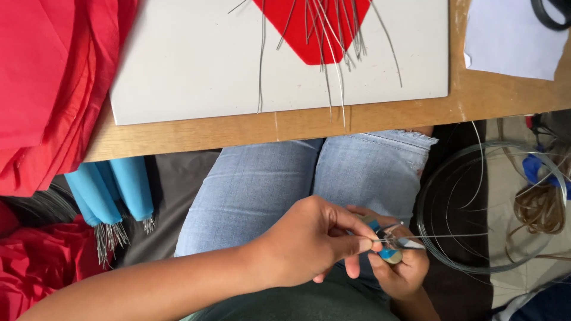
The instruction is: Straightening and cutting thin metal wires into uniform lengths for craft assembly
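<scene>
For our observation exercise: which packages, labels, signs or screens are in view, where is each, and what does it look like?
No packages, labels, signs or screens are in view.
Nearest to one: white board on the wooden table, flat and rectangular.
White paper sheet, top right corner, plain.

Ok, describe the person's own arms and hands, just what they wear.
Both hands are bare: no gloves, rings or visible watch. The left hand comes in on a bare forearm with no sleeve in view. The right hand shows only to the wrist, also uncovered. Fingernails look short and unpainted, as far as the view shows.
</scene>
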